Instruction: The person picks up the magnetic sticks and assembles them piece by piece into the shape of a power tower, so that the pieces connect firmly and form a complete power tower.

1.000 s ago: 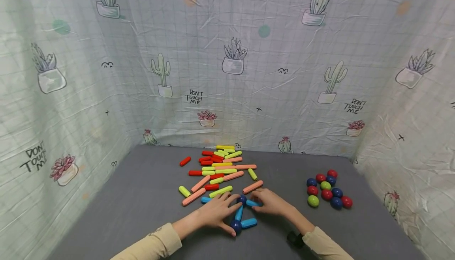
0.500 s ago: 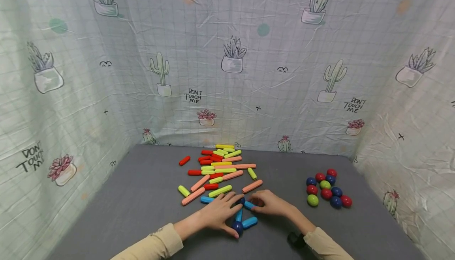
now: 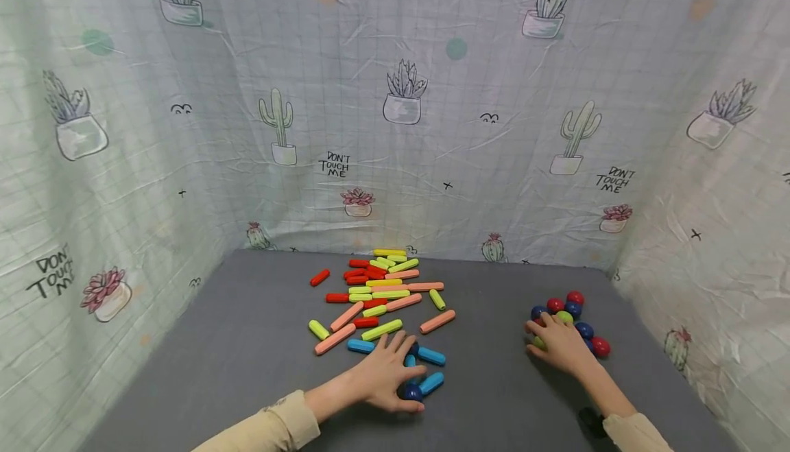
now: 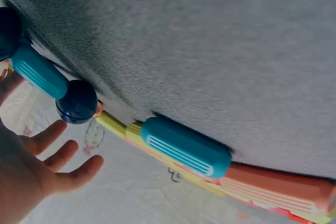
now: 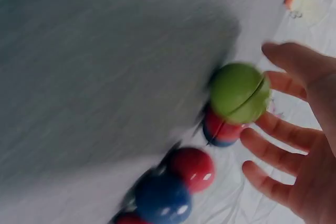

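Observation:
My left hand (image 3: 389,373) is spread over a joined piece of dark blue balls and light blue rods. In the left wrist view its fingers lie beside a dark blue ball (image 4: 77,102) joined to a light blue rod (image 4: 39,71), not curled round them. Another rod (image 3: 431,356) juts right from the far ball, and a further rod (image 3: 432,383) lies at the near ball (image 3: 412,391). My right hand (image 3: 561,343) hovers at the ball group, fingers spread about a green ball (image 5: 239,93), thumb apart from it.
A loose light blue rod (image 3: 361,346) lies just beyond the left hand. Farther back spreads a pile of red, yellow, lime and salmon rods (image 3: 390,294). Red balls (image 3: 575,298), dark blue balls (image 3: 583,330) and another green ball surround the right hand. A printed curtain (image 3: 407,184) borders the table.
My right hand has left the light blue rod and moved right to the balls. The left hand stays over the joined piece, its fingers slightly more spread.

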The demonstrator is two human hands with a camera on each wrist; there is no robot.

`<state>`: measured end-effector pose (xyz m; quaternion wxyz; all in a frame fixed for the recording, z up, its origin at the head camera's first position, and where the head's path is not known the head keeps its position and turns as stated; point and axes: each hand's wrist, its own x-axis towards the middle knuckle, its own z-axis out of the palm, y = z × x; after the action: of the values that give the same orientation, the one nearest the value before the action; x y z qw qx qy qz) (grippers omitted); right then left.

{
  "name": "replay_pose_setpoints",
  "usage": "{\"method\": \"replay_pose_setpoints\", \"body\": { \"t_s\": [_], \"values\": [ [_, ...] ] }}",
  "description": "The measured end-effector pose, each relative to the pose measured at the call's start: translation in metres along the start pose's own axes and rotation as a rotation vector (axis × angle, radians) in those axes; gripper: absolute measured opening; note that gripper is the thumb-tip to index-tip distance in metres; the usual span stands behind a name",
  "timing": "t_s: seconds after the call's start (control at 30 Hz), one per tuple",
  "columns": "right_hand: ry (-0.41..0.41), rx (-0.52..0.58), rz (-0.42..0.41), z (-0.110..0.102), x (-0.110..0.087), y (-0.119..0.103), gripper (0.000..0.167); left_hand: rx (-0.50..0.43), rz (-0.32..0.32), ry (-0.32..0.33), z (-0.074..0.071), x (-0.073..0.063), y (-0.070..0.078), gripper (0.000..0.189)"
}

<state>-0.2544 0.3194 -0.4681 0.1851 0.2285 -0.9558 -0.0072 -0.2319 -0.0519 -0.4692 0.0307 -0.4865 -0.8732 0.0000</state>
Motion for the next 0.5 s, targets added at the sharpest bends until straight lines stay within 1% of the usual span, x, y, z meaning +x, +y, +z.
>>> {"method": "replay_pose_setpoints", "body": {
  "t_s": [0.1,0.2,0.23,0.37,0.43,0.5],
  "values": [
    [-0.059,-0.028,0.015,-0.001,-0.009,0.006,0.034,-0.009,-0.031,-0.008,0.000,0.008,0.002,0.055],
    [-0.102,-0.039,0.011,0.000,-0.013,0.006,0.035,-0.009,-0.044,-0.031,0.001,0.017,0.004,0.052],
    [-0.110,-0.026,0.006,0.000,-0.013,0.005,0.035,-0.005,-0.046,-0.040,0.002,0.020,0.005,0.051],
    [-0.132,0.087,-0.028,-0.002,-0.006,-0.009,0.034,0.014,-0.061,-0.082,0.007,0.031,0.011,0.045],
    [-0.147,0.161,-0.053,-0.002,0.000,-0.021,0.033,0.034,-0.067,-0.095,0.009,0.036,0.014,0.043],
    [-0.159,0.231,-0.086,0.000,0.005,-0.035,0.032,0.055,-0.075,-0.102,0.009,0.039,0.017,0.044]
  ]
}}
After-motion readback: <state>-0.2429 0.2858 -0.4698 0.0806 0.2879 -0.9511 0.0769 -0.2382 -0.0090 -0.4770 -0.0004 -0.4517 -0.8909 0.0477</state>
